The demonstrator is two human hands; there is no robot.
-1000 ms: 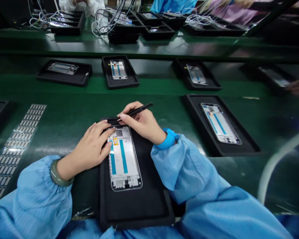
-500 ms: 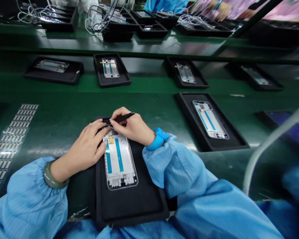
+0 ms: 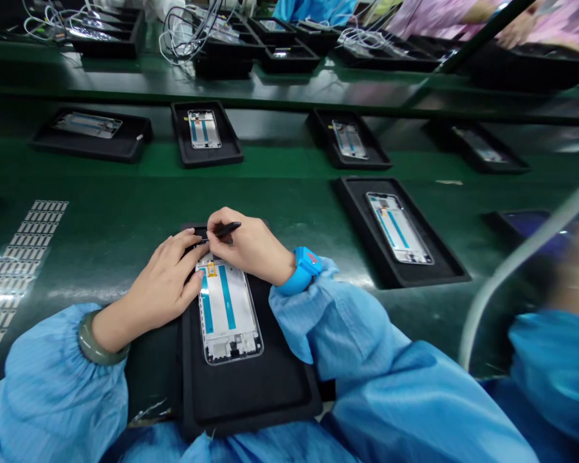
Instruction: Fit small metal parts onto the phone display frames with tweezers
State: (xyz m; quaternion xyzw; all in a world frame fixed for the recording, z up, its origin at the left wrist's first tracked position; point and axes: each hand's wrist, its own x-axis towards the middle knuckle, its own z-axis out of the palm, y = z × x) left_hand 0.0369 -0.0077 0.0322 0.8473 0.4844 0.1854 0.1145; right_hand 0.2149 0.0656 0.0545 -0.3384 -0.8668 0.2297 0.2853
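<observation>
A phone frame [image 3: 244, 302] with a silvery back, two blue strips and a small gold flex piece lies in a black tray [image 3: 251, 392] before me. My left hand [image 3: 166, 273] is open, its fingers stretched over the frame's upper left edge and steadying it. In a pinch, my right hand [image 3: 246, 247] holds a slim black pen-shaped tool [image 3: 228, 229] over the top end of the frame. The tool's tip and the spot under it are hidden by my fingers.
Another black tray [image 3: 444, 260] with a phone frame [image 3: 399, 228] stands to the right. Several more trays line the back. A sheet of small labels [image 3: 31, 247] lies left. A white hose [image 3: 492, 296] arcs near a co-worker's blurred blue sleeve [image 3: 554, 366] at right.
My view has shifted slightly. My right hand keeps the black tool at the frame's top, and the tool's visible end looks shorter. At right, a co-worker's forearm has come into view.
</observation>
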